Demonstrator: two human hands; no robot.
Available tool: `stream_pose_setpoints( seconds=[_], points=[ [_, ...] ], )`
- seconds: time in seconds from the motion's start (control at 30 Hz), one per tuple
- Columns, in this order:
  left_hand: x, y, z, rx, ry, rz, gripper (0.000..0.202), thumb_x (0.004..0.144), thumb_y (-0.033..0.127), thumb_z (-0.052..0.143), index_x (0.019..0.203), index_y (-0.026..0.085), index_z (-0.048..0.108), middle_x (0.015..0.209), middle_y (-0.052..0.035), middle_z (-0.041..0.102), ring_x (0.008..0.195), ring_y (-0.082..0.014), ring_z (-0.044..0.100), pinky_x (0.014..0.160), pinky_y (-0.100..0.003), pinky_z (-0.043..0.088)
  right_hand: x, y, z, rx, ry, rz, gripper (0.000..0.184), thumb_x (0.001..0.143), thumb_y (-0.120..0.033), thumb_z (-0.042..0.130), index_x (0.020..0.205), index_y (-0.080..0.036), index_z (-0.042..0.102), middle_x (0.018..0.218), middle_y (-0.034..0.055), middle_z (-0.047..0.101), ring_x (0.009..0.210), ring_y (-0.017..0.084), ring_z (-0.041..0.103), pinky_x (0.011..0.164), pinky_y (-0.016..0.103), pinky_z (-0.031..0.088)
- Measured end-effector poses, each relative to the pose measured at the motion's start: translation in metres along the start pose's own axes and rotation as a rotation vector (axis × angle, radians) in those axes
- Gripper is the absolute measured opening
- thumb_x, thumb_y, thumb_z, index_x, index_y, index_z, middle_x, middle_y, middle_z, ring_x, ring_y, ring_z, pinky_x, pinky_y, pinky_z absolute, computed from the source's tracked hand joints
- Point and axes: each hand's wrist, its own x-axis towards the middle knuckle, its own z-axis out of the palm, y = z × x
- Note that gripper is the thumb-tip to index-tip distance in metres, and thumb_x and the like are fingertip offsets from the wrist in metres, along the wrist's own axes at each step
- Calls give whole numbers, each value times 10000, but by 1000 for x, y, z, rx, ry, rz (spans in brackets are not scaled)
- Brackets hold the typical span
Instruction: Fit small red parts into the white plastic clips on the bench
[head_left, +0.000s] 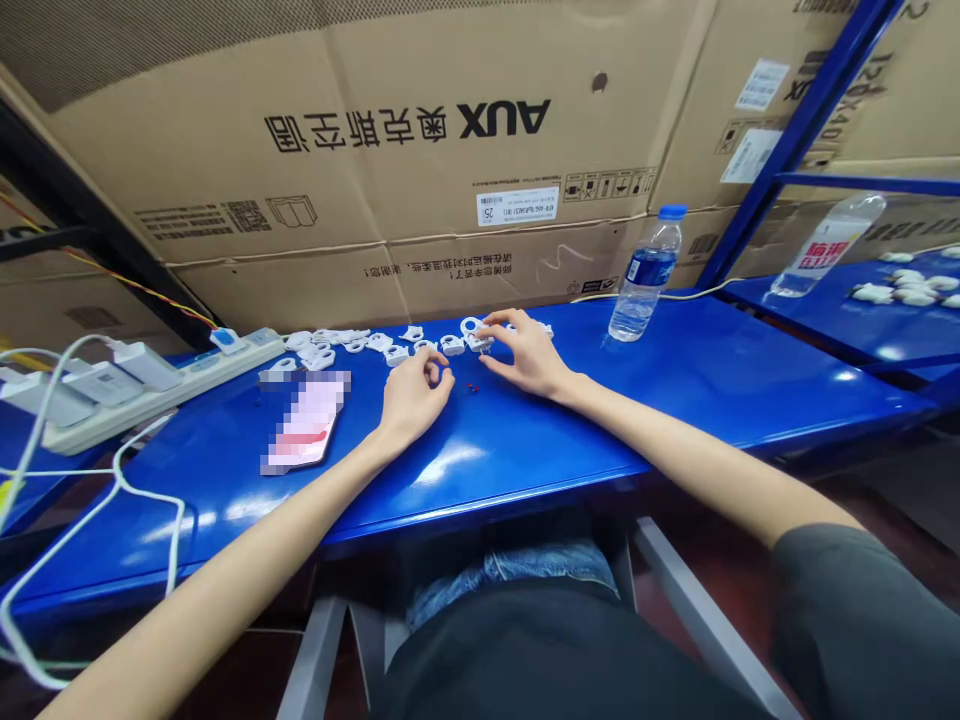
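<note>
My left hand (414,395) rests on the blue metal table (675,390) with its fingers curled, thumb and forefinger pinched on a small white piece that I cannot make out well. My right hand (525,352) reaches a little farther, its fingertips closed on a white plastic clip (478,340) at the end of a row. Several more white plastic clips (330,345) lie scattered in a line along the back of the table. A tiny red piece (471,387) lies on the table between my two hands.
A phone (306,424) lies flat left of my left hand. A white power strip (157,385) with chargers and cables sits at the far left. A water bottle (645,275) stands right of my hands. Cardboard boxes (420,150) wall the back. More white parts (907,285) lie on a neighbouring shelf.
</note>
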Motion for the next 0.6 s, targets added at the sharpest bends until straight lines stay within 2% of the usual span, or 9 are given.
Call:
stream_pose_setpoints(
  seconds=[0.13, 0.4, 0.6],
  points=[
    [0, 2, 0, -45, 17, 0, 102, 847, 277, 594, 911, 221, 650, 625, 54, 506, 614, -149, 518, 684, -293, 428, -2, -12, 0, 9, -49, -40, 350, 1015, -411, 589, 1332, -284, 666, 1462, 109, 579, 1348, 315, 521, 1132, 512, 436],
    [-1, 5, 0, -77, 26, 31, 123, 844, 311, 617, 903, 211, 658, 592, 77, 423, 584, -130, 457, 668, -272, 389, -3, -20, 0, -16, -85, -141, 331, 1020, -369, 592, 1328, -272, 665, 1445, 118, 601, 1322, 305, 540, 1116, 512, 452],
    [-1, 4, 1, -106, 40, 38, 122, 834, 305, 622, 872, 199, 671, 569, 81, 396, 560, -123, 421, 656, -268, 365, -3, -16, 5, 8, 19, -239, 273, 982, -311, 656, 1242, -236, 691, 1348, 139, 647, 1210, 313, 593, 1030, 518, 503]
  ],
)
